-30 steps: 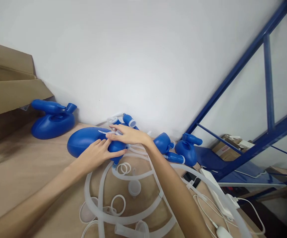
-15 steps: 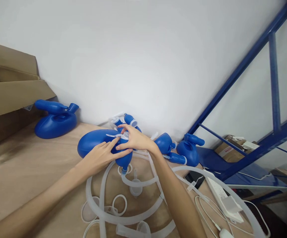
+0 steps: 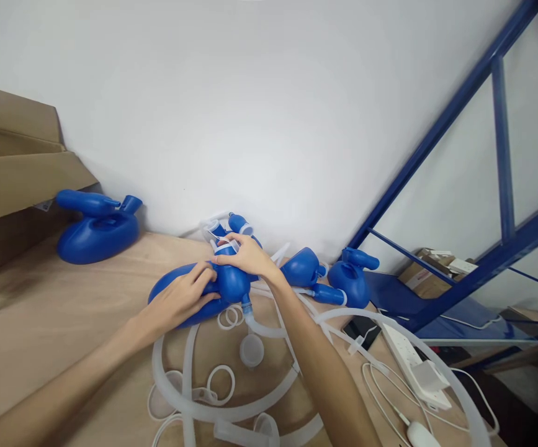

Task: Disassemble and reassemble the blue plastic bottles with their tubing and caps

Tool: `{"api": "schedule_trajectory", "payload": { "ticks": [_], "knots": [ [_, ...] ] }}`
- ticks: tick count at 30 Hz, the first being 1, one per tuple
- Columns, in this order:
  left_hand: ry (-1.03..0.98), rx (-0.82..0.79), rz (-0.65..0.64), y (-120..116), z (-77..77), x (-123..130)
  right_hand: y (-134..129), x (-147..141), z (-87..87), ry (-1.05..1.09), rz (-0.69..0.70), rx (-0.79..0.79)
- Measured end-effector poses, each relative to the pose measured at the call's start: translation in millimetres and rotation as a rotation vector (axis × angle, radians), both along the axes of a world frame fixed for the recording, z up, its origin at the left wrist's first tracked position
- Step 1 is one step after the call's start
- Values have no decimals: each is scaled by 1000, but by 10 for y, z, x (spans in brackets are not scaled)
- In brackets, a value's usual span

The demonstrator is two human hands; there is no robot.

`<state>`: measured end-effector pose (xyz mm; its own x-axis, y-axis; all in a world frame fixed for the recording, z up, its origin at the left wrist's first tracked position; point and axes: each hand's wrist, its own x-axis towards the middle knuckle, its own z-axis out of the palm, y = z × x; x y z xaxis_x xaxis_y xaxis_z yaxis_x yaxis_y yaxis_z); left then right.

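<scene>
My left hand (image 3: 185, 297) is curled on the top of a blue plastic urinal bottle (image 3: 169, 279), which lies on the table. In front of its neck is a rounded blue cup (image 3: 234, 285) with a white rim. My right hand (image 3: 246, 256) wraps over that cup from above, thumb and fingers pinching around its rim and clear cap (image 3: 234, 244). A translucent hose (image 3: 262, 329) leaves the cup's narrow spout. My fingers partly hide where cup and bottle meet. On the table below lie a round clear cap (image 3: 251, 351) and a white ring (image 3: 222, 385).
More blue bottles stand at the left (image 3: 96, 242) and right (image 3: 350, 282), with loose blue cups (image 3: 302, 267) between. Hose coils spread across the table front. A power strip (image 3: 412, 366), a phone (image 3: 360, 332), a cardboard box (image 3: 26, 180) and a blue metal frame (image 3: 436, 130) surround the table.
The cup has tilted upright and its spout has swung right with the hose. My left hand has drawn back from the cup onto the bottle. My right hand stays at the rim.
</scene>
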<state>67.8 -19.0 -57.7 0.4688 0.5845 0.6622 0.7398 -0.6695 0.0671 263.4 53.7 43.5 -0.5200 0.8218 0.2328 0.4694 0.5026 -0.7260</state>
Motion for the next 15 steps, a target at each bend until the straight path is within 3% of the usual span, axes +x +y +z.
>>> {"api": "schedule_trajectory", "payload": {
  "ticks": [4, 9, 12, 15],
  "knots": [
    [142, 71, -89, 11, 39, -52, 42, -105, -59, 46, -52, -11],
    [93, 11, -95, 48, 42, -93, 259, -249, -132, 210, -84, -117],
    [45, -80, -125, 60, 84, -91, 380, -325, -8, 433, -195, -69],
    [-68, -188, -13, 77, 214, -176, 272, -287, 263, 637, -219, 96]
  ]
}}
